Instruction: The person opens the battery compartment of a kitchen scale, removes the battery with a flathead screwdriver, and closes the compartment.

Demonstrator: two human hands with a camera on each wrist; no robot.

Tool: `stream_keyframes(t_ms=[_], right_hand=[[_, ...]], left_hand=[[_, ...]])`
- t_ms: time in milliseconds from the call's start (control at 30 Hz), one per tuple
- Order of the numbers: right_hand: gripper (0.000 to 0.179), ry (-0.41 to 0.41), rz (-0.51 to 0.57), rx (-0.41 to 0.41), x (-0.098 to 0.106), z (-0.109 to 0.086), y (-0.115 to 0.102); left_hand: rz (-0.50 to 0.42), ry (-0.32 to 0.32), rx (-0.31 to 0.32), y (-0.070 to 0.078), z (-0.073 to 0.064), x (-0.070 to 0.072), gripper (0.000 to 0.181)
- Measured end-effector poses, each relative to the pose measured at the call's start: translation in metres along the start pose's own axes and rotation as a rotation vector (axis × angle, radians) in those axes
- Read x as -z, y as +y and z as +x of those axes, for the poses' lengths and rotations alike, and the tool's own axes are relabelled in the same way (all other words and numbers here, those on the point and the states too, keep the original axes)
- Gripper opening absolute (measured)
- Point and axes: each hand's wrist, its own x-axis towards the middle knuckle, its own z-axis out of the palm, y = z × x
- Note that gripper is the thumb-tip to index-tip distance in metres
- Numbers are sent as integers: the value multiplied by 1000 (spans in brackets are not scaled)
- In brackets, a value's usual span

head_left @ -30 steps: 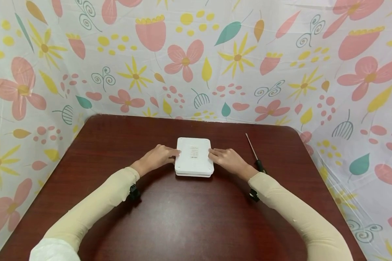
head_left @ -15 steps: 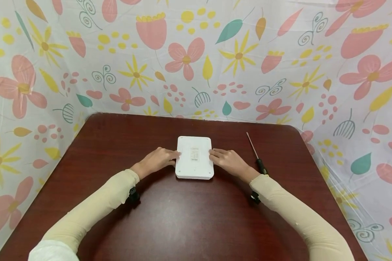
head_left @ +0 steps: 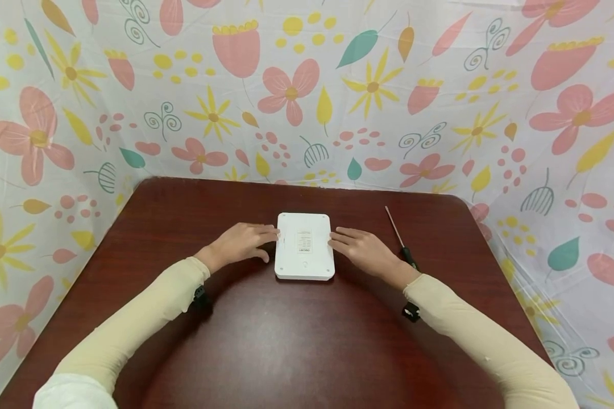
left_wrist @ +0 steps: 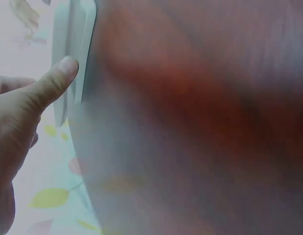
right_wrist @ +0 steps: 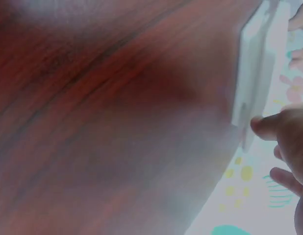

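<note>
A white flat rectangular casing [head_left: 291, 247] lies on the table with a printed label on its upper face and small round marks at its corners. I cannot tell its kind. My left hand [head_left: 240, 243] touches its left edge with extended fingertips, the thumb spread apart below. At the opposite edge, the fingertips of my right hand [head_left: 364, 250] lie extended against the casing. In the left wrist view, the thumb of the left hand [left_wrist: 19, 117] appears in front of the casing [left_wrist: 88, 39]. The right wrist view shows the right thumb near the casing's [right_wrist: 259, 63] side.
A screwdriver [head_left: 406, 255] with a dark handle lies to the right, its handle partly behind the right forearm. The dark red-brown table [head_left: 286, 341] ends at a flower-patterned cloth [head_left: 337, 113] behind and at both sides.
Both hands have loosened from the casing. The left fingers have straightened and the left thumb has spread away. The right wrist has shifted a little right. The casing now shows less of its front side.
</note>
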Motion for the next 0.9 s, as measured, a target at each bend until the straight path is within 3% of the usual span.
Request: stream_keyframes(t_ms=[100,233,333,533,733,900], right_hand=[[40,-22,104,-93,14,-3,-3],[42,-64,314,-330,32,-8,-11],[43,-104,464,-497,41,-12,-17],[43,-161,755,-707,50,-13,-30],[46,-210,981,-933,47,-11,-41],[44,-265,1296,-1120,35,-7,-49]], left_hand=[[38,-32,21,-10,1,6,64],[0,-12,135,-21,9,9,58],[-103,13,264,-26,18,8,54],[-385,67,510,-33,38,1,55],[-596,78,647,-38,53,-11,55],[-730,45,736,-39,59,-16,54]])
